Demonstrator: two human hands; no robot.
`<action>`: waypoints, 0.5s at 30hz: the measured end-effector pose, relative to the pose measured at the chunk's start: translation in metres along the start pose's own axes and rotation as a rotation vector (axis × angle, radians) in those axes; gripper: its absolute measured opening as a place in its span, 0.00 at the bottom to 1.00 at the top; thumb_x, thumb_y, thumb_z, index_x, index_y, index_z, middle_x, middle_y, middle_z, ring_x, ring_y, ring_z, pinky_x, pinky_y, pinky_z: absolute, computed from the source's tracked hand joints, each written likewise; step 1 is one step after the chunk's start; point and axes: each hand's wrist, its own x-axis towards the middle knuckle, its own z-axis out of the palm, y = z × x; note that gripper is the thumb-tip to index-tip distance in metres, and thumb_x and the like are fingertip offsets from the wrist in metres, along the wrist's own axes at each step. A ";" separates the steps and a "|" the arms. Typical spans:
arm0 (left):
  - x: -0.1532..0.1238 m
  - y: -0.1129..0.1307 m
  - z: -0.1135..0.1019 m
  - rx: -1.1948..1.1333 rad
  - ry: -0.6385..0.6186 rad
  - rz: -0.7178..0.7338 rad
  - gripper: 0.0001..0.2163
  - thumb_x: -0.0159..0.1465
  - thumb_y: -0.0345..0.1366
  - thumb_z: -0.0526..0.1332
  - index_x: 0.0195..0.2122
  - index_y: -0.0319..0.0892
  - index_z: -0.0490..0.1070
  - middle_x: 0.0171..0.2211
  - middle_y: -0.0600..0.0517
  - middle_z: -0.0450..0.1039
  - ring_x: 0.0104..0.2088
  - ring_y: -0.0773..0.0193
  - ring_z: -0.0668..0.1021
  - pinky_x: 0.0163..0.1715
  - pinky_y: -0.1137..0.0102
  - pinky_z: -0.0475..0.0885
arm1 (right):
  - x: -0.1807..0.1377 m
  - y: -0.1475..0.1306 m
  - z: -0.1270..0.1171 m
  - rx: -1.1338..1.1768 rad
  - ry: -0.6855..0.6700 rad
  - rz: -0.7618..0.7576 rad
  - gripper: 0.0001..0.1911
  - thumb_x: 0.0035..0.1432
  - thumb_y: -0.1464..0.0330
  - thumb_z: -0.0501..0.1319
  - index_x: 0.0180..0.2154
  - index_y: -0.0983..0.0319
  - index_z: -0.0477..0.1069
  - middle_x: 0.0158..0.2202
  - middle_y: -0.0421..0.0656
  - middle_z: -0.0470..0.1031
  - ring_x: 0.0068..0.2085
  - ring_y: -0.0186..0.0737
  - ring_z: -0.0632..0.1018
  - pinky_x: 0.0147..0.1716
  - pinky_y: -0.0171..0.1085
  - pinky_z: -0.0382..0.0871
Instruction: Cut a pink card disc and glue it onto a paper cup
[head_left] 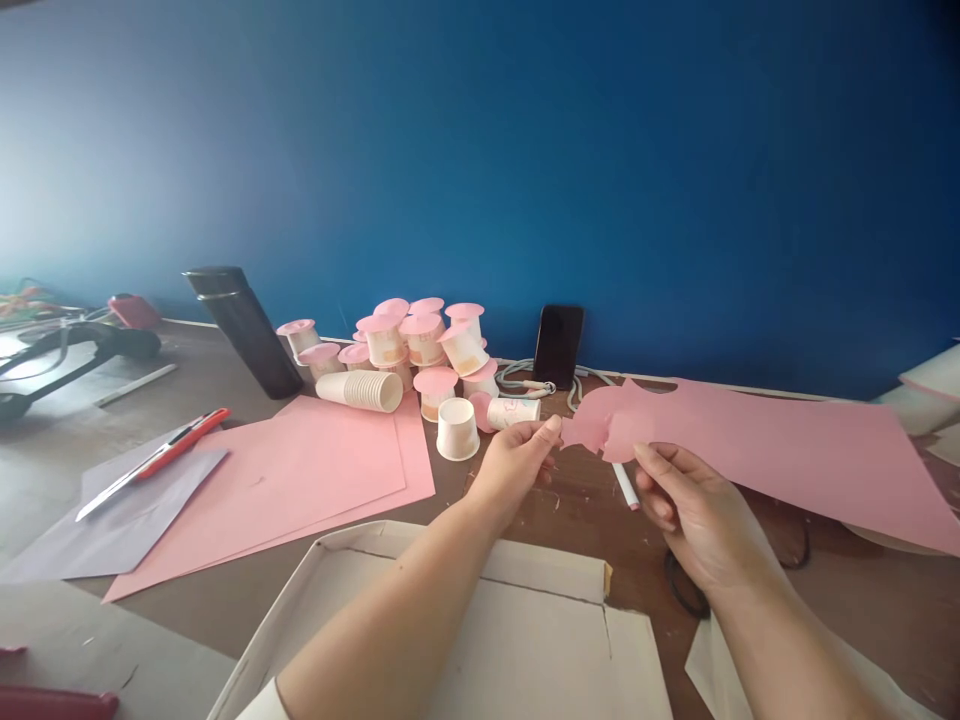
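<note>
In front of the wall, my left hand [521,455] pinches the ragged left end of a piece of pink paper [600,415] between thumb and fingers. My right hand [686,495] grips the lower edge of the pink paper a little to the right. Curved cuts shape the paper's edge. A large pink sheet [795,440] stretches off to the right; I cannot tell whether it is joined to the piece in my hands. Just below the paper lies a white marker [625,487]. Near my left hand are a paper cup on its side [514,412] and an upturned paper cup [457,430].
Several paper cups with pink discs [426,325] are stacked by the wall, beside nested cups [358,390]. A phone [559,345] leans there. Left are a black flask [244,330], pink sheets [300,470] and a utility knife [154,460]. White cardboard [555,640] lies in front.
</note>
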 end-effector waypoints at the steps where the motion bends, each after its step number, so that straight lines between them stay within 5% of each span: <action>1: 0.000 -0.001 0.001 -0.061 -0.033 -0.013 0.22 0.61 0.55 0.64 0.43 0.40 0.78 0.33 0.50 0.74 0.27 0.70 0.69 0.30 0.72 0.66 | 0.000 0.001 0.002 0.015 0.013 0.000 0.23 0.45 0.51 0.74 0.26 0.61 0.71 0.23 0.37 0.69 0.18 0.24 0.60 0.17 0.29 0.50; 6: 0.000 -0.005 0.006 -0.155 -0.067 -0.024 0.15 0.58 0.44 0.69 0.41 0.39 0.78 0.30 0.54 0.70 0.25 0.74 0.68 0.29 0.74 0.62 | 0.001 0.007 0.008 0.000 0.017 -0.005 0.21 0.45 0.52 0.74 0.28 0.62 0.74 0.26 0.38 0.72 0.19 0.25 0.62 0.17 0.29 0.51; 15: 0.003 -0.011 0.011 -0.196 -0.051 -0.035 0.13 0.56 0.42 0.69 0.36 0.37 0.78 0.24 0.56 0.66 0.23 0.74 0.67 0.27 0.74 0.61 | 0.001 0.010 0.009 -0.029 0.018 0.004 0.21 0.44 0.52 0.75 0.27 0.62 0.74 0.26 0.39 0.73 0.19 0.25 0.62 0.16 0.30 0.51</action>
